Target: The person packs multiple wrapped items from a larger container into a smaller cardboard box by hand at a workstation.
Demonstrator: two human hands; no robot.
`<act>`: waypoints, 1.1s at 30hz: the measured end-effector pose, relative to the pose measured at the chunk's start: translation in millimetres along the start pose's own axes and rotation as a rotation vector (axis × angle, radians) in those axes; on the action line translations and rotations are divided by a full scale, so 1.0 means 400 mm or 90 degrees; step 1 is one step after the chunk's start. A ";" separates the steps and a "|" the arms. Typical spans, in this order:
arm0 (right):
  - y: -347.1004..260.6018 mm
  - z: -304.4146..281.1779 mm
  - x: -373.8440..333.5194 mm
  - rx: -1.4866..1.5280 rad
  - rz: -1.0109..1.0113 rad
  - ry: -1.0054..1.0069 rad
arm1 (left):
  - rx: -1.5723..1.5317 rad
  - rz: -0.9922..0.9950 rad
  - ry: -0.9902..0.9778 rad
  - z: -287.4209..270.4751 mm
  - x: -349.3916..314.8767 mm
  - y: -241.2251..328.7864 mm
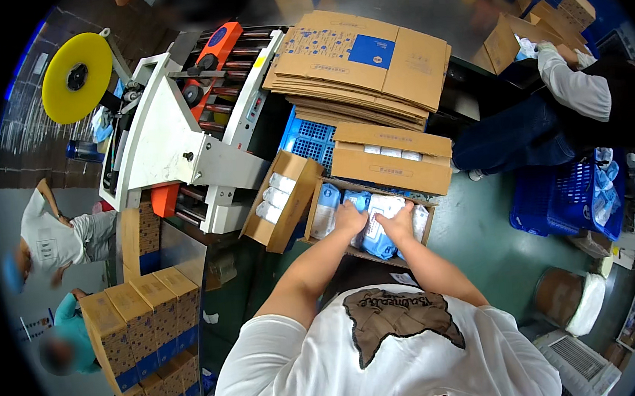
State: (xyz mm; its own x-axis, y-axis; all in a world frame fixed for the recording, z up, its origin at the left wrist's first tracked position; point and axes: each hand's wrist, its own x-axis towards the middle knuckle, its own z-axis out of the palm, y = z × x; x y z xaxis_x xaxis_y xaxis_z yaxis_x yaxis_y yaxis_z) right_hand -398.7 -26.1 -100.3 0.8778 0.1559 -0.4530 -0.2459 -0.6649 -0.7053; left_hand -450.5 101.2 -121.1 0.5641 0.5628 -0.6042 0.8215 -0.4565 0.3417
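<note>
An open cardboard carton (307,228) stands in front of me with several blue-and-white soft packs standing in it. My left hand (350,218) is down inside, fingers curled against the left side of a middle soft pack (376,236). Gripping that pack from the right is my right hand (398,225), its thumb on the near face. Fingertips of both hands are partly hidden among the packs. Another soft pack (326,210) leans at the carton's left end, and a whitish one (419,220) sits at its right end.
Beyond are an open carton (393,170) with white packs and a narrow carton (278,208) holding white rolled packs. Flattened cartons (359,62) lie stacked over a blue crate (310,138). A taping machine (181,148) stands left, stacked boxes (146,328) lower left. A co-worker's sleeve (575,84) shows right.
</note>
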 end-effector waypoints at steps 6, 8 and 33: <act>0.063 -0.046 0.001 0.116 -0.030 -0.007 | 0.184 0.082 -0.123 -0.047 0.031 0.003; 0.063 -0.036 0.003 0.076 -0.042 0.011 | 0.244 0.188 -0.150 -0.075 0.062 -0.036; -0.072 0.183 -0.054 -0.602 -0.411 -0.046 | -0.419 0.336 0.328 -0.520 -0.239 -0.387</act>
State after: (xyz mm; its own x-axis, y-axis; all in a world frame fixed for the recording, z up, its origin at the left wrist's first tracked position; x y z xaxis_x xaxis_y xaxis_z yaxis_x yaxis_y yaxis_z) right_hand -440.7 43.1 -110.2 0.6953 0.6881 -0.2074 0.6751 -0.7244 -0.1399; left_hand -614.1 261.3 33.4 0.7107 0.6995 0.0749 0.2483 -0.3491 0.9036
